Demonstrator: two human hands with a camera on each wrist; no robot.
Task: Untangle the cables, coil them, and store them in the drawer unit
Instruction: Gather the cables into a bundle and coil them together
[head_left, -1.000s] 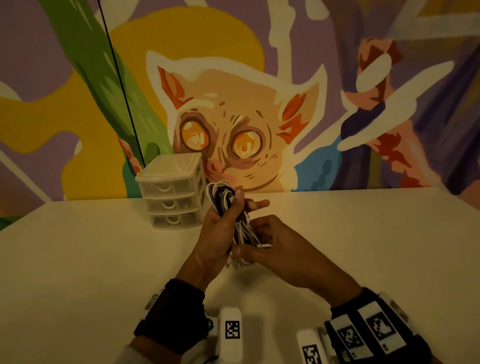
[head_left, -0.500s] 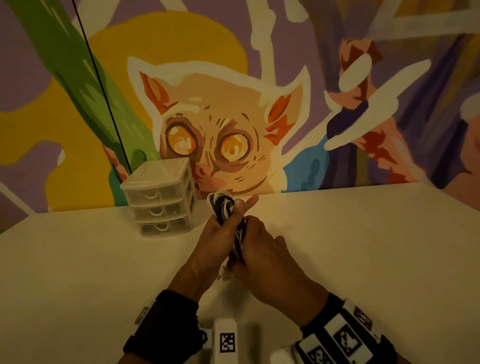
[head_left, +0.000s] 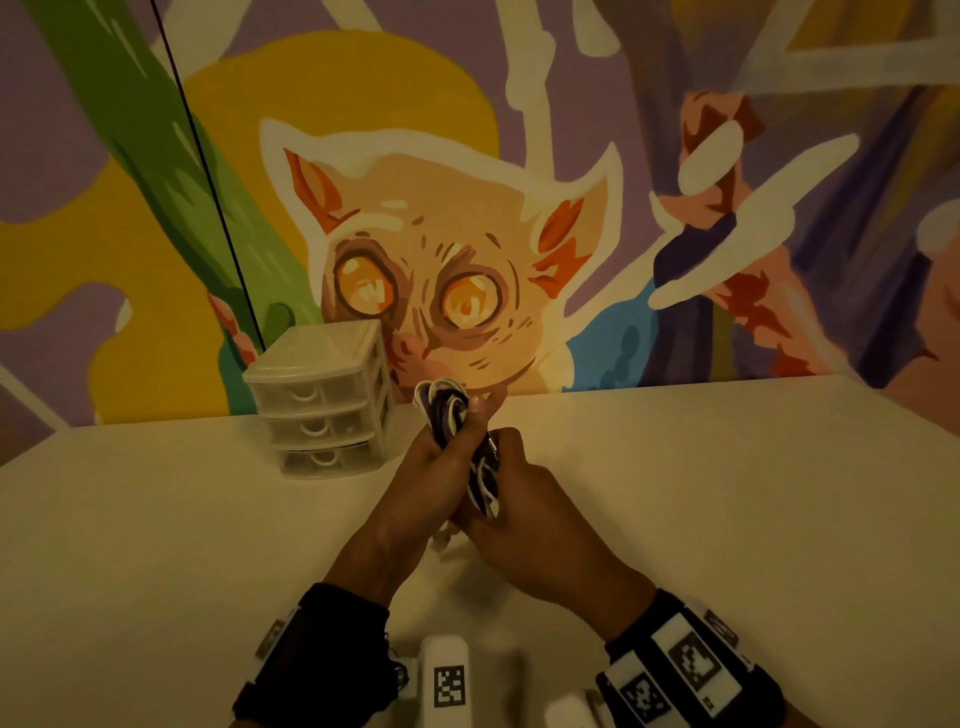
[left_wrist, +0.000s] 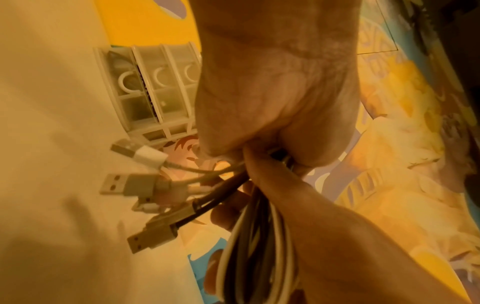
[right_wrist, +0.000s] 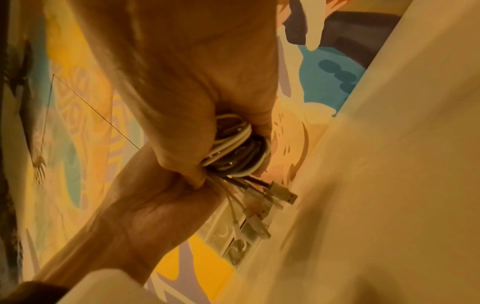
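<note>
Right hand (head_left: 524, 512) now closed over cable bundle (head_left: 452, 410), left hand (head_left: 431, 467) gripping

A pale, matte tabletop (head_left: 156, 545) fills the near half of the scene. Behind its far edge rises a painted wall mural (head_left: 727, 156) in purple, yellow and green, with a big-eyed, pointy-eared orange creature (head_left: 431, 260) at its centre. A thin black line (head_left: 208, 171) slants down the mural's left part.
</note>
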